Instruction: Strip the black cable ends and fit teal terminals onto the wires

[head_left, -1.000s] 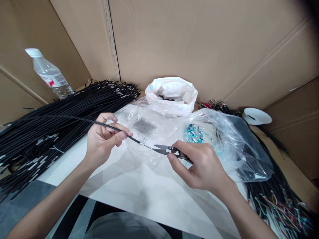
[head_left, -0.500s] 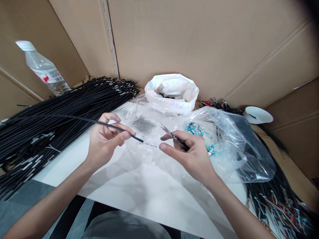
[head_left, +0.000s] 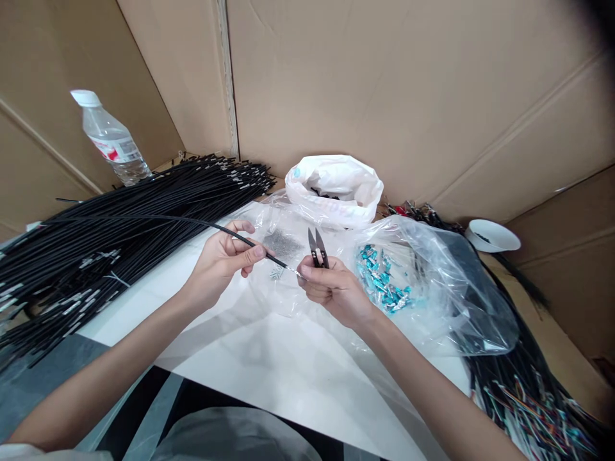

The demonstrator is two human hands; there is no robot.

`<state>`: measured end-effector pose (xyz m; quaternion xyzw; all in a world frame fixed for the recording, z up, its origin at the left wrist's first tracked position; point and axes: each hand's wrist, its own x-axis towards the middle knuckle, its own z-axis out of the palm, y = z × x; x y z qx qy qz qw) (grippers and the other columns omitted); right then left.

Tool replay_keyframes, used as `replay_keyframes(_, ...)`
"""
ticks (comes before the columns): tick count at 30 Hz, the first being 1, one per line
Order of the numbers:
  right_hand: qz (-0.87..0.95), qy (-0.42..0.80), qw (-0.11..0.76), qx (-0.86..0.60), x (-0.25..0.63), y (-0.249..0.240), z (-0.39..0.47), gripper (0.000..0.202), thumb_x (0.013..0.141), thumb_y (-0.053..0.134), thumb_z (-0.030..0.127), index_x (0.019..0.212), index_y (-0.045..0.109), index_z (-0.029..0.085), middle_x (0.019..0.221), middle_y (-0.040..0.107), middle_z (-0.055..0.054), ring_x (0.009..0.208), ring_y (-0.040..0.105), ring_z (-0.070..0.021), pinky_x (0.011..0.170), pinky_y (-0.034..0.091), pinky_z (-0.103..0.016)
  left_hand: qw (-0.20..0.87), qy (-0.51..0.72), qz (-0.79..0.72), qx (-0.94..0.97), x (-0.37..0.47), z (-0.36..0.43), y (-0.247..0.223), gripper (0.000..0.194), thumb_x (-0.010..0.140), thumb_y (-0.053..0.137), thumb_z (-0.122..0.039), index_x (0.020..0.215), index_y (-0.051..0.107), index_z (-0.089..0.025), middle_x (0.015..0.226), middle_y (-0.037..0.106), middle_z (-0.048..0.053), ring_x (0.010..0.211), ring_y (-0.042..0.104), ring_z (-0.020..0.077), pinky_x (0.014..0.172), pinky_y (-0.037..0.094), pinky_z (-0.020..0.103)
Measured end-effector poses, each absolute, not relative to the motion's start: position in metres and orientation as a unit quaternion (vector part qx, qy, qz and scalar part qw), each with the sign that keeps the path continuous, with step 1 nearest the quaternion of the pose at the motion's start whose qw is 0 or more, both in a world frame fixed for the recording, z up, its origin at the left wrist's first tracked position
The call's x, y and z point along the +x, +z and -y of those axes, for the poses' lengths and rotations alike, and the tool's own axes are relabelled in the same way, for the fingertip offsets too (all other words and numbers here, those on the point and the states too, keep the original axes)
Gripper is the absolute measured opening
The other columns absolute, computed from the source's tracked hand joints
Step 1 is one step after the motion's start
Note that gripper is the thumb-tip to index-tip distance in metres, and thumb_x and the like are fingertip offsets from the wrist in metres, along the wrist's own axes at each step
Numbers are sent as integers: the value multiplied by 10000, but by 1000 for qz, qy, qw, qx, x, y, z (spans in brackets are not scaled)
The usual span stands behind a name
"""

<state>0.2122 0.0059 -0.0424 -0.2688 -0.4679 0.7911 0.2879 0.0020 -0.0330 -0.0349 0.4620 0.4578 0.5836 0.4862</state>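
White surface (head_left: 269, 365) walled by brown cardboard (head_left: 365, 83). The left hand (head_left: 216, 266) pinches one black cable (head_left: 225, 229) between thumb and forefinger, other fingers loosely curled; the cable slants across the surface's middle. The right hand (head_left: 339, 291), fingers folded, grips one pair of snips (head_left: 318, 246), blades upward and parted, its thumb and fingertips at the cable's bared end. Around them: one bottle (head_left: 115, 147), one bowl (head_left: 504, 238), one white bag (head_left: 331, 210); left, piled cables (head_left: 144, 202), too many to count.
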Motion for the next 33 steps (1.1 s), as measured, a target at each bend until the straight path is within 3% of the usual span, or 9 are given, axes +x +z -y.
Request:
replay_keyframes(3, 433, 829, 262, -237, 210, -44, -3, 349, 710, 835, 414, 690, 585, 171, 475, 239, 129, 431, 98, -31, 436, 60, -238, 505, 573, -452, 461, -1, 31, -38, 385, 651, 918, -348, 827, 628, -165, 687, 705, -1, 447, 412, 57, 454, 339, 214)
replay_keyframes(8, 468, 817, 246, -229, 209, -41, 0, 363, 744, 814, 425, 700, 567, 162, 522, 346, 95, 438, 138, -26, 444, 70, -240, 523, 562, -442, 464, -6, 33, -43, 422, 678, 906, -387, 925, 634, -179, 683, 725, 11, 445, 396, 67, 453, 288, 219)
replay_keyframes(14, 513, 761, 310, -249, 207, -41, 3, 380, 752, 791, 476, 713, 547, 188, 511, 230, 119, 441, 146, -44, 453, 103, -255, 517, 550, -462, 466, -14, 36, -44, 434, 686, 898, -404, 951, 637, -181, 633, 682, -3, 449, 374, 81, 461, 286, 232)
replay_keyframes(18, 541, 738, 304, -265, 210, -44, 4, 406, 764, 764, 527, 717, 527, 201, 516, 212, 119, 447, 150, -54, 464, 124, -262, 509, 543, -467, 477, -14, 40, -41, 392, 703, 887, -381, 930, 625, -197, 531, 591, -32, 455, 394, 102, 457, 302, 226)
replay_keyframes(20, 559, 723, 295, -280, 212, -44, 3, 421, 774, 743, 552, 713, 513, 205, 523, 221, 114, 458, 160, -62, 472, 136, -266, 504, 541, -468, 484, -12, 41, -38, 384, 689, 893, -364, 896, 617, -195, 559, 616, -20, 448, 409, 96, 445, 304, 222)
replay_keyframes(23, 624, 652, 297, -312, 217, -40, 2, 438, 807, 698, 575, 684, 502, 203, 565, 296, 79, 506, 229, -81, 492, 178, -270, 497, 543, -469, 488, -9, 43, -32, 409, 654, 907, -346, 860, 596, -180, 679, 701, 19, 443, 435, 77, 431, 312, 217)
replay_keyframes(27, 728, 497, 293, -370, 232, -23, 5, 413, 876, 635, 531, 682, 487, 198, 623, 323, 54, 570, 279, -99, 515, 203, -269, 474, 575, -469, 474, -9, 45, -27, 459, 670, 894, -328, 925, 536, -197, 687, 736, 19, 453, 465, 78, 451, 357, 205)
replay_keyframes(33, 849, 280, 255, -368, 257, -3, 22, 337, 992, 448, 391, 712, 462, 203, 559, 369, 58, 482, 331, -95, 477, 226, -264, 454, 586, -473, 476, -14, 46, -23, 488, 676, 890, -308, 987, 530, -201, 674, 743, 16, 492, 547, 104, 442, 378, 206)
